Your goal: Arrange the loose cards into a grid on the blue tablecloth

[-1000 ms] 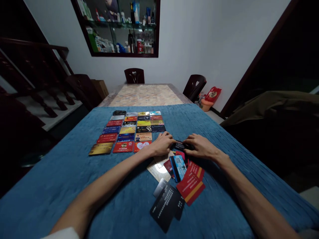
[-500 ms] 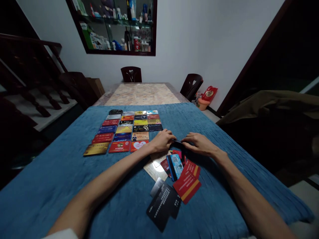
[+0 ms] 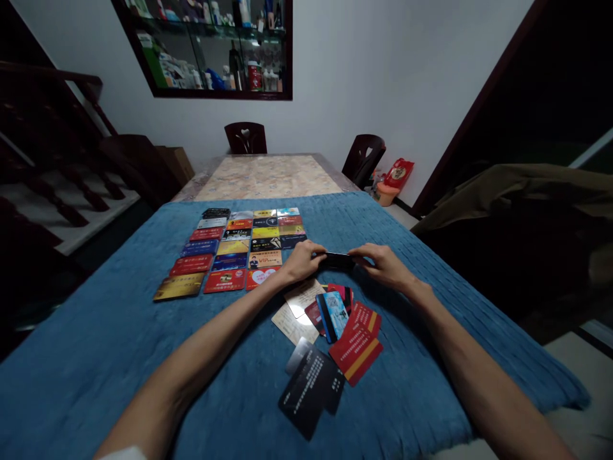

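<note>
Between my two hands is a dark card (image 3: 339, 259), seen nearly edge-on; whether it is one card or a few I cannot tell. My left hand (image 3: 304, 258) pinches its left end, and my right hand (image 3: 380, 263) grips its right end. Just below them lies a loose pile: cream cards (image 3: 295, 324), a light blue card (image 3: 334, 315) with a dark stripe, red cards with an orange band (image 3: 357, 348) and black cards (image 3: 306, 393). To the left, many cards lie face up in columns, among them a gold card (image 3: 179, 287) and a red card (image 3: 225, 281).
A blue cloth (image 3: 230, 358) covers the near part of the table, with the patterned tabletop (image 3: 268, 176) beyond it. Dark chairs (image 3: 246, 138) stand around. A wall cabinet (image 3: 220, 98) holds bottles, and a red bag (image 3: 400, 172) sits in an orange bucket (image 3: 387, 193).
The dark card between my hands shows more of its length now, and my hands are slightly farther apart. The whole view has shifted a little; the laid-out cards look unchanged.
</note>
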`<state>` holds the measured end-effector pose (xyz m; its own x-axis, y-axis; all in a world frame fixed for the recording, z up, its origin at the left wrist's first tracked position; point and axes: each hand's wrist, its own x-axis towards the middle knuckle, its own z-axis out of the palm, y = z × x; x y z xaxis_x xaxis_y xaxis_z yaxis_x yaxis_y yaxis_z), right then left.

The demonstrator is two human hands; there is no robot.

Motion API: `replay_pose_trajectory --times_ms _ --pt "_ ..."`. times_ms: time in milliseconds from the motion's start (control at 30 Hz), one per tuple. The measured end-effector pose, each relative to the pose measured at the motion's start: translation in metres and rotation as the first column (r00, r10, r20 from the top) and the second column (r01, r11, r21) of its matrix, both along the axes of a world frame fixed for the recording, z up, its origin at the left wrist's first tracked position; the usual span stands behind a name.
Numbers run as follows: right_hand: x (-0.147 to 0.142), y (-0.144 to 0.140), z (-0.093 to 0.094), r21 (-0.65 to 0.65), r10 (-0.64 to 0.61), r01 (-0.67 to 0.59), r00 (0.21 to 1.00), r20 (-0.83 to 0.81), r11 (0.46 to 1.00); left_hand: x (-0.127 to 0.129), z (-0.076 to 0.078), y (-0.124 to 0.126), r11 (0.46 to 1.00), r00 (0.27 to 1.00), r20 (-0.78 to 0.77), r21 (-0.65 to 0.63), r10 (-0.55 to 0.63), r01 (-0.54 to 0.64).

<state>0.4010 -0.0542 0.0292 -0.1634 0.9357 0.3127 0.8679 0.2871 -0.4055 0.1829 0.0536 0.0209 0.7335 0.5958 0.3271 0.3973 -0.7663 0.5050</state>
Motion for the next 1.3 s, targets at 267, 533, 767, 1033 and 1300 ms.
replay_pose_trajectory --times_ms 267,533,767,1033,1300 --pt "-0.004 0.000 0.000 0.031 -0.003 0.006 0.995 -0.096 0.999 -0.001 0.004 -0.001 0.999 1.000 0.007 -0.043 0.025 -0.025" --pt "-0.006 0.001 -0.002 0.043 -0.031 0.039 0.984 -0.177 0.998 -0.002 0.003 0.000 0.997 1.000 0.019 -0.073 0.019 -0.017" --pt "-0.010 0.000 -0.001 0.088 -0.100 0.129 0.955 -0.278 0.988 -0.001 0.003 -0.002 0.989 0.997 0.082 -0.149 -0.005 0.017" --pt "-0.016 0.002 -0.004 0.065 -0.075 0.105 0.931 -0.356 0.992 0.001 0.001 0.003 0.909 0.953 0.301 -0.405 0.034 0.095" --pt "-0.015 0.002 -0.005 0.017 -0.017 0.025 0.935 -0.355 1.000 0.001 0.003 0.005 0.923 0.920 0.389 -0.367 0.043 0.112"
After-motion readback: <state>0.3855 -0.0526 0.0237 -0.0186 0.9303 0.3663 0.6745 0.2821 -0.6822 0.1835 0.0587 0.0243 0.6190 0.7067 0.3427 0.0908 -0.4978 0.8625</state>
